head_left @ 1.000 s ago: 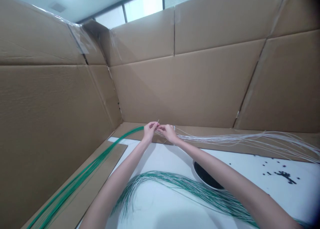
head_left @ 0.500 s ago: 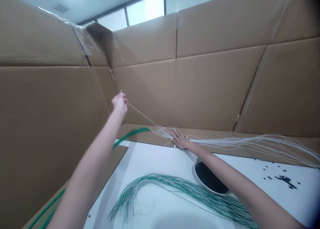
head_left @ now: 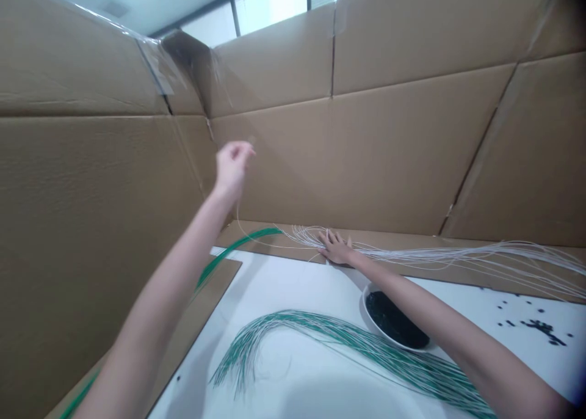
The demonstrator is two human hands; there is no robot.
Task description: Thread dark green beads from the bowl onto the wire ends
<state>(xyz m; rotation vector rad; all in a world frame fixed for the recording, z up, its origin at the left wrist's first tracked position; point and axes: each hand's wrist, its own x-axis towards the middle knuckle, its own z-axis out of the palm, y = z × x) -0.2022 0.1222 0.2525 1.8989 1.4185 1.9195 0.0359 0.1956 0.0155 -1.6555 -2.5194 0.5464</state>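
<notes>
My left hand (head_left: pixel 233 164) is raised in front of the cardboard wall, its fingers pinched on a thin white wire (head_left: pixel 238 216). That wire hangs slack and curves down toward the bundle. My right hand (head_left: pixel 336 248) lies flat with fingers spread over a bundle of white wires (head_left: pixel 412 256), which runs off to the right along the cardboard strip. Left of that hand the wire ends form loose loops. A green bundle (head_left: pixel 242 240) reaches from these loops toward my left forearm, which hides part of it.
A white bowl (head_left: pixel 366 312) of dark contents sits partly beneath my right forearm. A green and white wire bundle (head_left: pixel 315 324) curves across the white table (head_left: pixel 265 284). Small black pieces (head_left: pixel 544 330) are scattered at right. Tall cardboard walls (head_left: pixel 389 150) stand behind and left.
My left hand has risen and moved slightly right, and the wire in it has gone from taut to slack. My right hand stays on the bundle. The view has shifted slightly.
</notes>
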